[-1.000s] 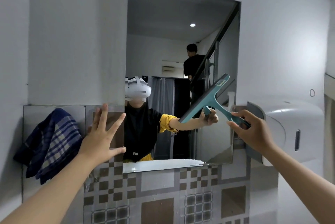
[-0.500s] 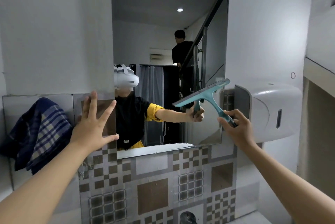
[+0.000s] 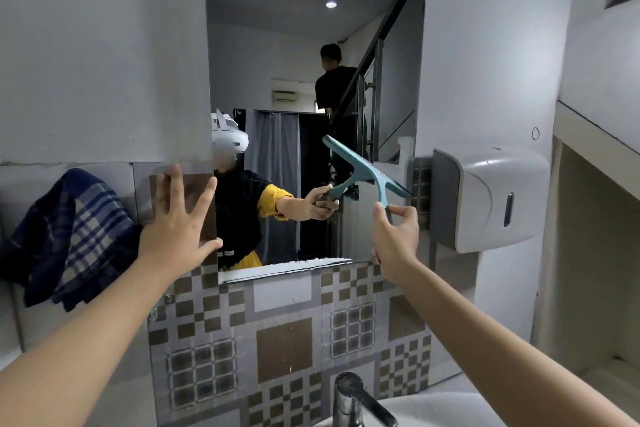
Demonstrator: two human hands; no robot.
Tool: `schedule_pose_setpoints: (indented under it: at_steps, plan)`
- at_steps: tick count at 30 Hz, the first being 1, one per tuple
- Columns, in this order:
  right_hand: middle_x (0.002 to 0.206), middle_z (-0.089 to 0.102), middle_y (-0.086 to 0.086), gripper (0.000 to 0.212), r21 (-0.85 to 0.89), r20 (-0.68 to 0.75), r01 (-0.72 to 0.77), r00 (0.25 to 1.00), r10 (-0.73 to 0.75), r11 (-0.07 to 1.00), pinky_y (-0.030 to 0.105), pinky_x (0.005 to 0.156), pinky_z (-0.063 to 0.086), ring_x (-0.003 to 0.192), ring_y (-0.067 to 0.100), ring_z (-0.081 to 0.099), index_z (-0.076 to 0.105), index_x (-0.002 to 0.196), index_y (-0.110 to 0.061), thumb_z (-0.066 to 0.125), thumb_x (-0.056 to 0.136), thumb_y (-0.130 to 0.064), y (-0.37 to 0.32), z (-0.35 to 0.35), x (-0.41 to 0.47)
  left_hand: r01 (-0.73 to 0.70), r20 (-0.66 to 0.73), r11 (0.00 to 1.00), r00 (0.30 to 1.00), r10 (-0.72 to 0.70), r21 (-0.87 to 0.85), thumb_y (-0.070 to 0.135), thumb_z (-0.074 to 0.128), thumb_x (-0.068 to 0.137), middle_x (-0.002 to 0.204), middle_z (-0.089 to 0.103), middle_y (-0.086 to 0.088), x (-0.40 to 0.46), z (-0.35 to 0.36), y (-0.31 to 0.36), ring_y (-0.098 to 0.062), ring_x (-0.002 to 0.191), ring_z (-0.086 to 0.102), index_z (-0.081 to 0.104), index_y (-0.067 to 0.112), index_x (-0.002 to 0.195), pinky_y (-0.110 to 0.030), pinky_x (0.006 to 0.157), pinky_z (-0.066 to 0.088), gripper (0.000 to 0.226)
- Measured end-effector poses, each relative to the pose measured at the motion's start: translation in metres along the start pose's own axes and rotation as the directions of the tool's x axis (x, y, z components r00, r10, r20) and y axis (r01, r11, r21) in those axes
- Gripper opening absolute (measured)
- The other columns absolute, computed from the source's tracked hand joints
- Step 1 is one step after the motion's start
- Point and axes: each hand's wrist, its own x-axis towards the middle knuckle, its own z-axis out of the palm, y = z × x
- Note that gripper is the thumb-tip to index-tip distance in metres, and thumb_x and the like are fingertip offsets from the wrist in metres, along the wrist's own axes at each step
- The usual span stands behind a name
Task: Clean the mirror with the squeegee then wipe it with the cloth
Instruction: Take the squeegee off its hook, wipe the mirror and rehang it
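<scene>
A tall wall mirror (image 3: 311, 46) hangs above patterned tiles. My right hand (image 3: 394, 236) grips the handle of a teal squeegee (image 3: 367, 167), whose blade lies slanted against the lower right part of the glass. My left hand (image 3: 176, 219) is spread flat on the tiled wall at the mirror's left edge, holding nothing. A blue checked cloth (image 3: 69, 236) hangs on the wall further left, away from both hands.
A white dispenser (image 3: 485, 198) is mounted right of the mirror. A chrome tap (image 3: 356, 402) and white basin (image 3: 433, 409) sit below. The mirror reflects me and another person on a staircase.
The squeegee has swung from leaning up-right to leaning up-left and sits lower on the glass. The view has tilted down, showing the tap. My left hand stays on the wall.
</scene>
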Motion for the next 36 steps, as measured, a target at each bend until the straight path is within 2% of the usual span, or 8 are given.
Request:
schedule_pose_setpoints:
  at_steps: [4,9,12,18,22,27,30,36]
  plan:
    - [0.084,0.057,0.009,0.025,0.040,-0.017,-0.070,0.997,0.070,0.997,0.018,0.030,0.033,0.036,0.014,0.046,0.043,0.107,-0.018,0.053,0.095,-0.037,-0.009,0.027,-0.018,-0.005,-0.023,1.000,1.000,0.004,-0.016,0.048,0.069,0.074,0.156,-0.005,-0.023,-0.009,0.008,0.002,-0.048,0.141,0.004,0.011,0.029,0.149,-0.055,0.066,0.057,0.097]
    - [0.087,0.059,0.016,0.022,0.120,0.000,-0.092,0.996,0.092,0.989,0.019,0.032,0.036,0.028,0.011,0.048,0.040,0.100,-0.018,0.055,0.095,-0.034,-0.007,0.057,-0.042,-0.037,-0.041,0.998,0.999,0.035,-0.050,0.052,0.067,0.074,0.156,-0.002,-0.024,-0.021,0.015,0.001,-0.047,0.141,0.005,0.018,0.028,0.149,-0.049,0.060,0.058,0.093]
    - [0.078,0.057,0.016,0.021,0.145,0.062,-0.068,0.996,0.060,0.987,0.020,0.032,0.038,0.029,0.013,0.047,0.040,0.099,-0.020,0.056,0.094,-0.033,-0.002,0.074,-0.063,-0.040,-0.046,0.998,0.998,0.038,-0.056,0.056,0.066,0.073,0.157,-0.004,-0.022,-0.026,0.021,0.001,-0.046,0.141,0.004,0.015,0.029,0.149,-0.048,0.060,0.058,0.095]
    - [0.076,0.061,0.019,0.020,0.134,0.109,0.043,0.992,-0.057,0.990,0.030,0.044,0.046,0.050,0.035,0.060,0.039,0.091,-0.031,0.058,0.092,-0.036,0.015,0.117,-0.097,-0.085,-0.066,0.996,0.994,0.084,-0.021,0.056,0.072,0.066,0.156,-0.002,-0.025,-0.028,0.025,-0.003,-0.048,0.140,0.009,0.014,0.026,0.149,-0.050,0.068,0.058,0.106]
    - [0.069,0.056,0.012,0.019,0.157,0.139,0.046,0.988,-0.068,0.987,0.024,0.035,0.042,0.035,0.019,0.050,0.040,0.100,-0.023,0.057,0.095,-0.029,0.017,0.122,-0.107,-0.100,-0.093,0.994,0.991,0.095,-0.046,0.054,0.073,0.067,0.156,-0.003,-0.025,-0.028,0.030,-0.006,-0.048,0.140,0.006,0.015,0.025,0.149,-0.050,0.067,0.058,0.105]
    - [0.071,0.061,0.015,0.021,0.017,0.144,0.201,0.969,-0.202,0.979,0.033,0.042,0.049,0.051,0.034,0.059,0.040,0.091,-0.035,0.061,0.091,-0.035,0.041,0.126,-0.119,-0.073,-0.106,0.994,0.992,0.064,-0.085,0.054,0.072,0.069,0.157,-0.012,-0.019,-0.028,0.034,-0.008,-0.042,0.143,-0.004,0.008,0.031,0.149,-0.050,0.071,0.058,0.105]
    - [0.067,0.058,0.006,0.023,-0.042,0.209,0.301,0.935,-0.286,0.953,0.039,0.043,0.049,0.047,0.025,0.051,0.041,0.091,-0.034,0.064,0.090,-0.033,0.051,0.120,-0.126,-0.053,-0.113,0.996,0.993,0.044,-0.073,0.055,0.071,0.069,0.157,-0.007,-0.020,-0.029,0.036,-0.007,-0.042,0.142,-0.003,0.009,0.031,0.149,-0.053,0.081,0.054,0.104]
    - [0.067,0.057,-0.007,0.022,-0.129,0.270,0.455,0.871,-0.410,0.881,0.023,0.037,0.035,0.040,0.007,0.042,0.046,0.096,-0.024,0.067,0.089,-0.026,0.063,0.100,-0.108,-0.049,-0.112,0.997,0.993,0.041,-0.064,0.056,0.069,0.071,0.157,-0.001,-0.022,-0.047,0.050,-0.007,-0.042,0.143,0.004,0.015,0.030,0.148,-0.054,0.092,0.047,0.098]
